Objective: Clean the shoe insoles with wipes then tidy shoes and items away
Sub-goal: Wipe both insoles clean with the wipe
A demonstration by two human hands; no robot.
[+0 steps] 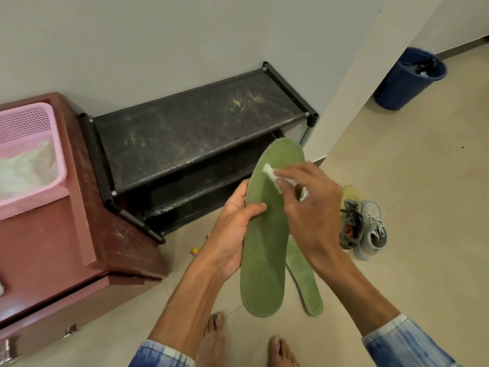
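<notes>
The tiled floor point(410, 181) carried a red-brown cabinet point(53, 247) at left, and a black rack point(185, 133) stood just beside it against the wall. A blue bin point(402, 86) stood well apart at upper right. A pink basket point(26, 120) sat on the cabinet.

One green insole point(264, 247) was held in the air in front of the rack, toe end away from the person. A second insole point(304, 282) lay on the floor below it, partly hidden by the first. Two shoes point(362, 229), touching side by side, stood on the floor to the right of the hands.

The left hand point(232, 229) gripped the held insole by its left edge, thumb pressed on the upper face and fingers point(244, 186) curled round behind. The right hand point(312, 207) had its fingers point(288, 173) drawn together, pinching a white wipe point(270, 173). The wipe touched the insole's upper face near the toe end.
</notes>
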